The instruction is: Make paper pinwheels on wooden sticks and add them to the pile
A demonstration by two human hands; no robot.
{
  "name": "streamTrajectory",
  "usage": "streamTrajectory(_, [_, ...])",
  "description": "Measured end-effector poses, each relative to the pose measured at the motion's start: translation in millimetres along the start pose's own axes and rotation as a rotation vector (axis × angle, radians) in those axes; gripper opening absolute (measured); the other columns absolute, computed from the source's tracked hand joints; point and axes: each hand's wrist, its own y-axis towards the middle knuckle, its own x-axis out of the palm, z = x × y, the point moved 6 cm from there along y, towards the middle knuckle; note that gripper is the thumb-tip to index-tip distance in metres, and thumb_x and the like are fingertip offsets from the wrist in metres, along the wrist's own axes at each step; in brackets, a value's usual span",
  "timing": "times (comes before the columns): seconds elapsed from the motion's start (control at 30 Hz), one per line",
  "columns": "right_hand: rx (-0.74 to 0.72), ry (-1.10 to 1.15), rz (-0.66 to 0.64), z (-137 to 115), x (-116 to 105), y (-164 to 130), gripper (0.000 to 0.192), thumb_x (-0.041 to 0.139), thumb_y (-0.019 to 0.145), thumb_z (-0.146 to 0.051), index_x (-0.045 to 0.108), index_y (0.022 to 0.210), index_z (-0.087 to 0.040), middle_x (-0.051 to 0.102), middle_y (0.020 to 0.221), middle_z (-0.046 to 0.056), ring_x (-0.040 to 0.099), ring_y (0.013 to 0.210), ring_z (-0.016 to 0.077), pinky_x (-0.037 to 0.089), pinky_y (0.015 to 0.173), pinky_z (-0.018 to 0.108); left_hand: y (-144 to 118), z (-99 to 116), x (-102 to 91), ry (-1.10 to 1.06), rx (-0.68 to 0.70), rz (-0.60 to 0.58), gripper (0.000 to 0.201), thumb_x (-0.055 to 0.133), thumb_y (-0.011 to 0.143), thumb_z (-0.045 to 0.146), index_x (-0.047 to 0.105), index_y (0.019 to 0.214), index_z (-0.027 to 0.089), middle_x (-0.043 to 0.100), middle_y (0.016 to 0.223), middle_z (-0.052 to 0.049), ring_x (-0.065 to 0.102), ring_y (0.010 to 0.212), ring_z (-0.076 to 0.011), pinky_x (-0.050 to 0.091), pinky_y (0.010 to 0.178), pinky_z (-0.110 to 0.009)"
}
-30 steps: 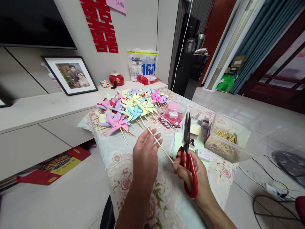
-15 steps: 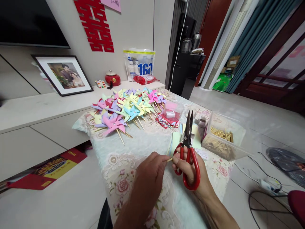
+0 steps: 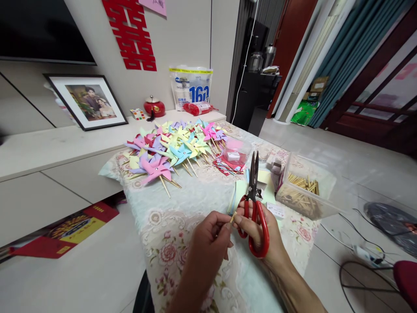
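My left hand (image 3: pixel 211 237) is closed, pinching a short wooden stick (image 3: pixel 233 218) between thumb and fingertips. The stick's upper end points up toward my right hand (image 3: pixel 257 226), whose thumb and finger also touch it. Red-handled scissors (image 3: pixel 259 217) lie in that same right hand, the dark blades pointing away from me and nearly together. Beyond the blades sit sheets of pale green and yellow paper (image 3: pixel 239 191). Paper pinwheels (image 3: pixel 180 152) in pink, purple, yellow and blue are heaped at the far side of the table, their sticks pointing toward me.
To the right, a clear plastic box (image 3: pixel 299 200) holds many short wooden sticks. Red patterned paper pieces (image 3: pixel 230 165) and a small white card box (image 3: pixel 275 210) lie on the floral tablecloth (image 3: pixel 167 254). A white cabinet (image 3: pixel 48 148) with a framed photo (image 3: pixel 87 102) borders the far left.
The small stick has turned from nearly level to steeply tilted between my fingertips. My left hand has rolled and moved slightly right; the scissors have shifted a little left.
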Motion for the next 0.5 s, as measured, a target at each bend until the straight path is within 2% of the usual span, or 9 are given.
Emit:
streamTrajectory(0.17, [0.023, 0.018, 0.015, 0.8, 1.0, 1.2, 0.036, 0.077, 0.071, -0.033, 0.054, 0.094, -0.018, 0.066, 0.071, 0.0, 0.05, 0.053, 0.0097, 0.039, 0.048, 0.022, -1.0, -2.5, 0.1, -0.007, 0.018, 0.023, 0.018, 0.063, 0.081, 0.035, 0.063, 0.079, 0.017, 0.052, 0.05, 0.006, 0.04, 0.039, -0.0063, 0.032, 0.038, -0.017])
streamTrajectory(0.37, [0.003, 0.013, 0.028, 3.8, -2.4, 2.3, 0.037, 0.078, 0.073, -0.035, 0.055, 0.096, -0.018, 0.067, 0.074, 0.0, 0.057, 0.058, 0.0114, 0.041, 0.05, 0.021, -0.8, -4.2, 1.6, -0.023, 0.022, 0.033, 0.017, 0.063, 0.082, 0.034, 0.06, 0.077, 0.018, 0.049, 0.049, 0.007, 0.039, 0.04, -0.0064, 0.031, 0.039, -0.017])
streamTrajectory(0.5, [-0.015, -0.015, -0.002, 2.5, -2.4, 2.2, 0.035, 0.078, 0.074, -0.033, 0.055, 0.095, -0.018, 0.066, 0.07, -0.001, 0.053, 0.055, 0.01, 0.04, 0.05, 0.021, -0.4, -7.1, 2.4, -0.021, 0.044, 0.027, 0.017, 0.063, 0.082, 0.035, 0.059, 0.077, 0.019, 0.046, 0.048, 0.008, 0.036, 0.04, -0.0063, 0.027, 0.04, -0.018])
